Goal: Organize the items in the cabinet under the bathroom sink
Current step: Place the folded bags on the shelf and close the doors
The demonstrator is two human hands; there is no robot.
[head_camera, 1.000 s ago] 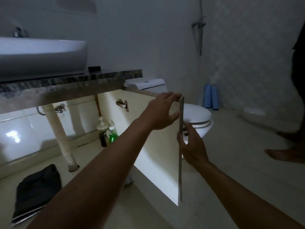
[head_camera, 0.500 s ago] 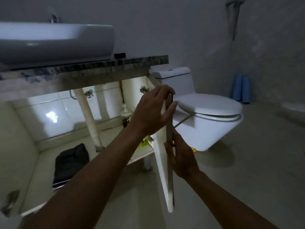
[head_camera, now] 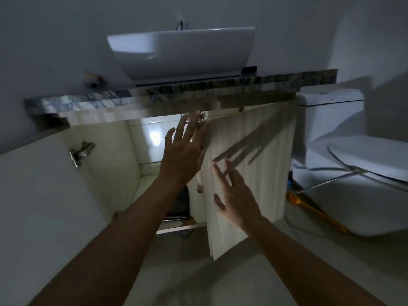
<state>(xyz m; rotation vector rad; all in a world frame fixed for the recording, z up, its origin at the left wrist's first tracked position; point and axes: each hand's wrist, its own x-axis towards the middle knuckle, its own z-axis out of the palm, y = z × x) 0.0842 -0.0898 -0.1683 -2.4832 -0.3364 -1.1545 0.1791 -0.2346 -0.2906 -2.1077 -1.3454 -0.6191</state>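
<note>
The right cabinet door [head_camera: 260, 164], pale wood grain, stands nearly closed below the marble counter [head_camera: 154, 96]. My right hand [head_camera: 234, 193] lies flat on its outer face with fingers spread. My left hand [head_camera: 185, 151] is open at the door's free edge, fingertips near its top corner. Through the gap I see the lit cabinet interior [head_camera: 136, 155], a ribbed white drain hose [head_camera: 199, 181] and a dark folded cloth [head_camera: 180, 202] on the floor of the cabinet. The bottles are hidden behind the door.
A white basin [head_camera: 181, 49] sits on the counter. The left door [head_camera: 44, 195] hangs open with its hinge [head_camera: 80, 152] showing. A toilet [head_camera: 353, 168] stands to the right, with a metal hose and an orange-handled brush [head_camera: 315, 213] on the floor beside it.
The right door has swung from wide open to nearly closed. Both hands let go of its edge; the right now presses its face, the left is open beside it. The view turned to face the cabinet.
</note>
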